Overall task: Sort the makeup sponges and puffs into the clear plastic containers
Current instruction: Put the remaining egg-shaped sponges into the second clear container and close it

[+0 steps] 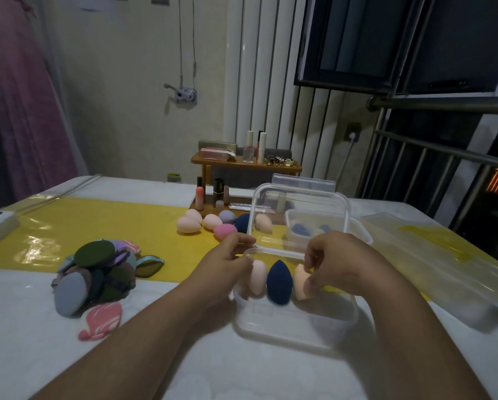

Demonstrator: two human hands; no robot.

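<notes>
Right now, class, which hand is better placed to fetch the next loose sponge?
Probably left: the left hand holds the box rim, nearest the loose sponges; the right hand pinches the peach sponge in the box.

Single view only, head-worn, so no overlap to log. I look forward and down from above the near edge of the table (25, 356), facing the far wall (126, 82), with the window (386, 39) far right. Wide-angle; lines bow at the edges. Close range: left hand (227, 264), right hand (343, 264) and clear container (294, 327) fill low centre.
</notes>
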